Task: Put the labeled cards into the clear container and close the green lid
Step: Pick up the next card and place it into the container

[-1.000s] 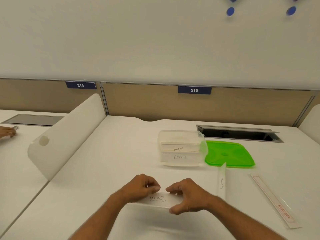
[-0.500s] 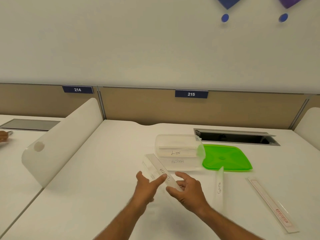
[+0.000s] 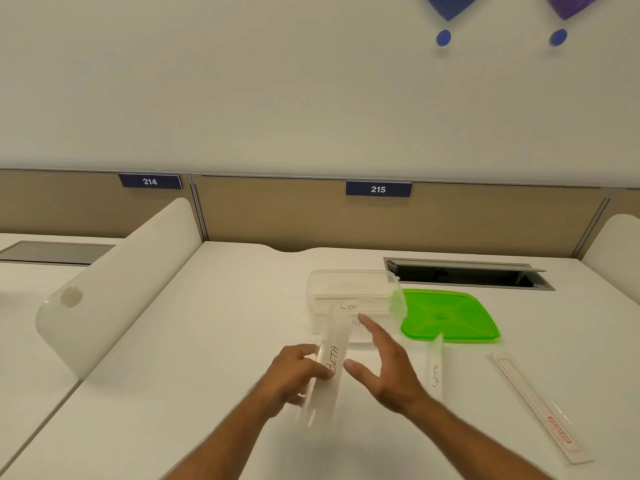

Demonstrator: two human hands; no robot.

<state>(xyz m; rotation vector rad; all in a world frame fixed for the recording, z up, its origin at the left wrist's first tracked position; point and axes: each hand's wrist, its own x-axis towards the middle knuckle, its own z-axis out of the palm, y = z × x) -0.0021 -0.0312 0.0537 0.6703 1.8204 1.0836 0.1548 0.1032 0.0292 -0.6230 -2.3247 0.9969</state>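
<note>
- The clear container [image 3: 349, 296] stands open on the white surface [image 3: 207, 341]; a card marked LION [image 3: 356, 306] stands inside against its near wall.
- A card reading partly "PHA" [image 3: 356, 323] shows at the container's near side; whether inside or in front cannot be told.
- The green lid [image 3: 450, 315] lies flat just right of the container.
- The left hand [image 3: 294, 372] pinches the BETA card [image 3: 330, 362], its far end pointing at the container.
- The right hand [image 3: 384, 362] is spread, fingers straight, holding nothing, just right of the BETA card.
- The GAMMA card [image 3: 435, 368] lies right of the right hand.
</note>
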